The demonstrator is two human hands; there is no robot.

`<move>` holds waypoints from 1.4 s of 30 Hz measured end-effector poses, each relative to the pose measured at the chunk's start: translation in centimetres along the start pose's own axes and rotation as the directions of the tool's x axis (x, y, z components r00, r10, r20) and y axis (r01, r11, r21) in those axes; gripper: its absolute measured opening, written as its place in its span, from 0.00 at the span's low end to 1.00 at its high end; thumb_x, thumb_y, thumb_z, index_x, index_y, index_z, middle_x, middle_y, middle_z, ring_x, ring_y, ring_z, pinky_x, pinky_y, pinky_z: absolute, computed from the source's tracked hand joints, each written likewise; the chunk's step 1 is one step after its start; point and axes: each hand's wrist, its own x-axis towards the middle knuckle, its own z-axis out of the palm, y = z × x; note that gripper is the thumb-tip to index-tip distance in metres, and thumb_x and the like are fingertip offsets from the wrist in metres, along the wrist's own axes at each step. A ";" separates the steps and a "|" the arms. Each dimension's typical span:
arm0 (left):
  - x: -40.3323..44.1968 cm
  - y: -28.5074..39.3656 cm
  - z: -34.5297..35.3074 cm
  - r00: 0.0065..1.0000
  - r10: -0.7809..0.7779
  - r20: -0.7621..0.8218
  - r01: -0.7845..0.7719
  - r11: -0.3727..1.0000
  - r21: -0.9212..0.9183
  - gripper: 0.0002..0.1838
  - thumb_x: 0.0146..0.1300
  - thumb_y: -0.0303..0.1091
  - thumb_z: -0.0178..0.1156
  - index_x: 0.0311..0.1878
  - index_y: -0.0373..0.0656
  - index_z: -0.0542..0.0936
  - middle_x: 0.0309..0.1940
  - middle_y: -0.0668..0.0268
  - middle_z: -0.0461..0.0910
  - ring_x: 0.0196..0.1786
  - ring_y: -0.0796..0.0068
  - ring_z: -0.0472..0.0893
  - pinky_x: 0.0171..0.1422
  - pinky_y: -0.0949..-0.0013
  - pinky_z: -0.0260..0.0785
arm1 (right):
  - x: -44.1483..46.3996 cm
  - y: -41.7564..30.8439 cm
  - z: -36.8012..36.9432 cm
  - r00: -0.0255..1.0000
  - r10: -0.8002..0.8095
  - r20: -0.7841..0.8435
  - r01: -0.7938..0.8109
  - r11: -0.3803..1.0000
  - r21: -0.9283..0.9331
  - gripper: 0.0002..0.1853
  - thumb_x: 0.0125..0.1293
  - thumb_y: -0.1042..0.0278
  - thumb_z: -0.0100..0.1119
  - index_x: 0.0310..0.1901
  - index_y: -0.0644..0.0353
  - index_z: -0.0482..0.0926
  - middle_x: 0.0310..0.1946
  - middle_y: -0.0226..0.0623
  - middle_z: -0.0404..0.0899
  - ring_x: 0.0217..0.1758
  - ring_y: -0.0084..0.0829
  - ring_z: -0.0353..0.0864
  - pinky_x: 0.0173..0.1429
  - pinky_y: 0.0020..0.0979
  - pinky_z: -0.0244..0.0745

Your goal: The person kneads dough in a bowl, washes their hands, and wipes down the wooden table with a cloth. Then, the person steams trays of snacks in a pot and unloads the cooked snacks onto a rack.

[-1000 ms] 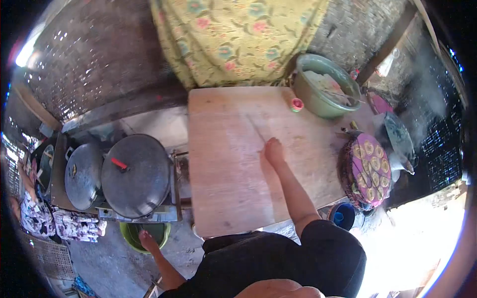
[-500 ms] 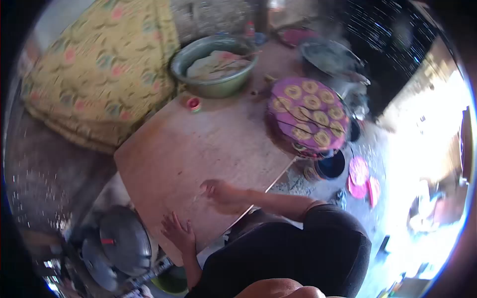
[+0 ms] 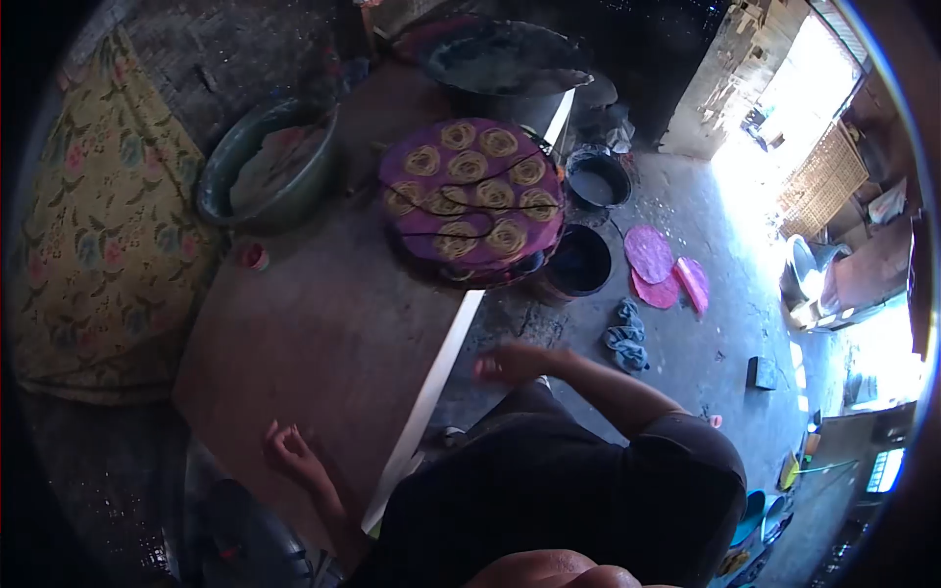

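My left hand [image 3: 289,453] is over the lower part of the brown tabletop [image 3: 294,333], fingers loosely bent and a little apart, with nothing visible in it. My right hand [image 3: 510,365] is blurred by motion just past the table's pale edge [image 3: 431,382], in front of my dark shirt. Its fingers are smeared, and I see no object in it. Further along the table stands a round thing with a purple top [image 3: 470,167] bearing several yellowish coils, with dark cords lying across it. Neither hand touches it.
A green basin [image 3: 211,201] with pale contents and a small red cup [image 3: 253,257] stand on the table. A wide dark pan [image 3: 510,59] is at the back. Black buckets [image 3: 580,260], pink round pieces [image 3: 649,253] and a crumpled grey cloth [image 3: 625,338] are on the floor. Floral fabric [image 3: 118,265] hangs left.
The view has turned to the right. My right hand has left the tabletop and moved past its edge. My left hand, spread flat on the table before, is now raised with bent fingers.
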 end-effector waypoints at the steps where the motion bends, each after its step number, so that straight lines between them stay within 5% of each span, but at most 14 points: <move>1: 0.8 2.1 1.1 0.994 -0.076 0.077 0.086 0.986 -0.141 0.14 0.65 0.32 0.58 0.51 0.38 0.74 0.53 0.50 0.74 0.55 0.52 0.75 0.58 0.51 0.66 | -1.1 2.8 0.6 0.998 0.015 0.063 -0.016 1.000 0.020 0.13 0.63 0.57 0.57 0.40 0.58 0.80 0.34 0.40 0.83 0.40 0.38 0.82 0.46 0.36 0.74; 5: 0.3 10.7 8.9 0.923 -0.266 0.278 0.380 0.742 -0.552 0.14 0.66 0.34 0.58 0.51 0.40 0.74 0.53 0.52 0.74 0.56 0.50 0.74 0.60 0.51 0.64 | -6.0 26.9 4.0 0.952 0.286 0.110 -0.264 0.948 -0.175 0.17 0.64 0.55 0.49 0.42 0.58 0.80 0.37 0.45 0.81 0.42 0.47 0.80 0.48 0.42 0.72; 7: 0.1 16.2 11.7 0.981 0.047 0.188 -0.020 0.989 -0.144 0.17 0.66 0.37 0.58 0.55 0.42 0.73 0.57 0.52 0.70 0.60 0.50 0.71 0.65 0.49 0.60 | -10.3 35.1 0.8 0.892 0.413 0.184 -0.270 0.813 -0.515 0.19 0.62 0.54 0.45 0.37 0.61 0.81 0.39 0.49 0.82 0.42 0.51 0.80 0.49 0.46 0.73; 11: -2.0 21.7 16.7 0.999 -0.027 0.036 0.027 1.000 0.009 0.20 0.65 0.39 0.58 0.58 0.44 0.71 0.61 0.53 0.67 0.64 0.51 0.67 0.68 0.48 0.55 | -19.2 42.6 -9.0 0.879 0.469 0.084 -0.332 0.729 -0.598 0.23 0.63 0.49 0.47 0.41 0.60 0.83 0.41 0.50 0.82 0.47 0.49 0.80 0.52 0.44 0.74; 14: -2.9 23.8 16.3 0.990 -0.119 0.082 0.115 0.992 0.051 0.22 0.65 0.40 0.58 0.60 0.44 0.69 0.61 0.54 0.67 0.67 0.52 0.64 0.68 0.47 0.55 | -19.1 41.6 -16.7 0.854 0.499 0.145 -0.291 0.690 -0.662 0.22 0.62 0.48 0.50 0.40 0.60 0.83 0.41 0.50 0.82 0.48 0.47 0.81 0.52 0.44 0.74; 17: -1.8 26.6 13.3 0.995 -0.083 -0.047 0.085 0.995 0.051 0.21 0.63 0.37 0.60 0.58 0.43 0.71 0.59 0.55 0.70 0.63 0.53 0.68 0.65 0.50 0.59 | -14.5 35.3 -22.6 0.837 0.375 -0.398 -0.509 0.800 -0.317 0.15 0.66 0.58 0.49 0.39 0.60 0.82 0.43 0.49 0.80 0.49 0.49 0.78 0.51 0.45 0.73; 20: 0.6 28.3 11.7 0.998 -0.053 -0.015 0.047 0.966 -0.256 0.15 0.58 0.31 0.63 0.49 0.42 0.76 0.47 0.57 0.77 0.51 0.56 0.77 0.57 0.56 0.65 | -6.6 23.6 -26.6 0.577 -0.076 -0.813 -0.224 0.943 -0.247 0.10 0.64 0.64 0.54 0.37 0.62 0.80 0.37 0.48 0.79 0.42 0.50 0.77 0.45 0.43 0.72; 24: 7.7 32.9 13.3 0.974 0.209 0.086 -0.170 0.928 -0.332 0.10 0.56 0.29 0.64 0.43 0.45 0.80 0.41 0.64 0.80 0.44 0.60 0.79 0.52 0.57 0.65 | 0.1 9.4 -27.3 0.631 -0.401 -0.664 0.186 0.909 -0.372 0.09 0.58 0.64 0.61 0.37 0.59 0.79 0.37 0.42 0.77 0.44 0.47 0.75 0.49 0.43 0.69; 27: 11.1 35.1 14.5 0.933 0.294 0.206 -0.252 0.945 -0.207 0.09 0.57 0.28 0.61 0.42 0.46 0.80 0.42 0.64 0.80 0.47 0.61 0.77 0.57 0.57 0.64 | 3.0 6.7 -24.4 0.769 -0.483 -0.418 0.033 0.684 -0.729 0.08 0.56 0.66 0.61 0.37 0.57 0.79 0.43 0.39 0.76 0.50 0.45 0.73 0.53 0.44 0.67; 34: 13.4 31.2 19.3 0.921 0.336 0.199 -0.344 0.939 0.009 0.06 0.58 0.28 0.59 0.38 0.48 0.80 0.43 0.68 0.78 0.49 0.61 0.75 0.63 0.53 0.57 | 4.9 6.4 -22.3 0.865 -0.246 -0.437 -0.187 0.651 -0.736 0.09 0.53 0.69 0.61 0.37 0.58 0.79 0.48 0.40 0.76 0.53 0.43 0.74 0.54 0.42 0.67; 37: 14.8 30.8 18.6 0.883 0.412 0.226 -0.406 0.911 -0.075 0.03 0.62 0.27 0.56 0.39 0.44 0.75 0.40 0.64 0.78 0.45 0.66 0.77 0.58 0.57 0.63 | 4.0 8.2 -24.5 0.766 -0.311 -0.562 0.065 0.908 -0.414 0.09 0.52 0.73 0.60 0.37 0.60 0.79 0.41 0.40 0.77 0.48 0.39 0.77 0.49 0.40 0.71; 39: 15.7 30.1 19.2 0.899 0.181 0.400 0.244 0.551 -0.798 0.05 0.67 0.27 0.52 0.44 0.42 0.68 0.38 0.62 0.77 0.37 0.71 0.78 0.48 0.63 0.70 | 2.1 10.2 -27.1 0.802 -0.156 -0.577 0.248 0.965 0.083 0.09 0.52 0.76 0.59 0.37 0.62 0.79 0.34 0.41 0.78 0.45 0.36 0.78 0.46 0.39 0.73; 41: 18.0 30.5 17.7 0.898 0.223 0.380 0.285 0.366 -0.886 0.08 0.68 0.27 0.50 0.47 0.42 0.64 0.39 0.60 0.77 0.34 0.74 0.77 0.44 0.66 0.71 | -1.8 5.0 -28.8 0.687 -0.295 -0.664 0.151 0.952 -0.267 0.11 0.55 0.79 0.56 0.41 0.64 0.80 0.42 0.41 0.78 0.44 0.35 0.78 0.47 0.33 0.73; 42: 19.3 30.8 16.3 0.895 0.257 0.365 0.328 0.177 -0.928 0.11 0.69 0.27 0.49 0.51 0.42 0.61 0.40 0.59 0.78 0.32 0.77 0.76 0.40 0.69 0.72 | -2.3 4.5 -30.8 0.694 -0.198 -0.692 0.251 0.968 -0.025 0.11 0.59 0.76 0.54 0.44 0.61 0.79 0.45 0.39 0.76 0.43 0.30 0.77 0.45 0.29 0.73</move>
